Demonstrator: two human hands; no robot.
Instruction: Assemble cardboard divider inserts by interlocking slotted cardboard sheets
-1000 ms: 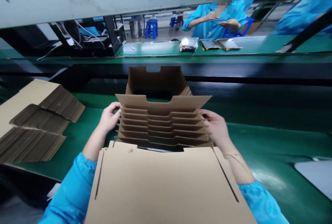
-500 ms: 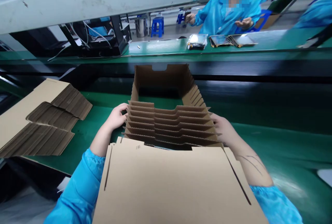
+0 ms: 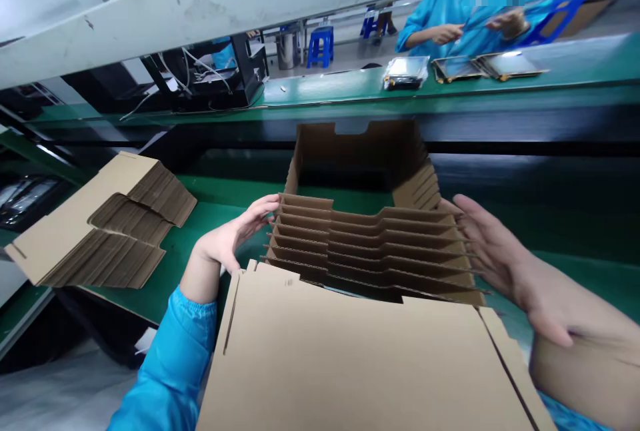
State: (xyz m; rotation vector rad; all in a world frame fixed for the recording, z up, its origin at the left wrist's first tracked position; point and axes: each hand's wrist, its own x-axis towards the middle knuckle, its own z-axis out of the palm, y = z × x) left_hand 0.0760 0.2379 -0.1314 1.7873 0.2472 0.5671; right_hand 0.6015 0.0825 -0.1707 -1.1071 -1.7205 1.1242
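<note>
Here, the left hand [image 3: 233, 234] is open, its fingers curved at the left ends of a row of upright brown corrugated-cardboard dividers [image 3: 355, 251], its thumb beside the corner of a broad flat tan cardboard sheet [image 3: 370, 364]. The right hand [image 3: 500, 254], likewise open, extends its fingers along the dividers' right ends; firmness of contact cannot be told. The step in hand appears to be adjusting the dividers; a next move on them would call for even pressure from both sides. The dividers stand midway along a green worktop [image 3: 225, 194], the sheet toward its near edge. Toward the far edge stands an open brown cardboard frame with a notched back wall [image 3: 357, 148]. By the near edge, at left, lies a stack of flat notched tan cardboard pieces [image 3: 115, 218].
</note>
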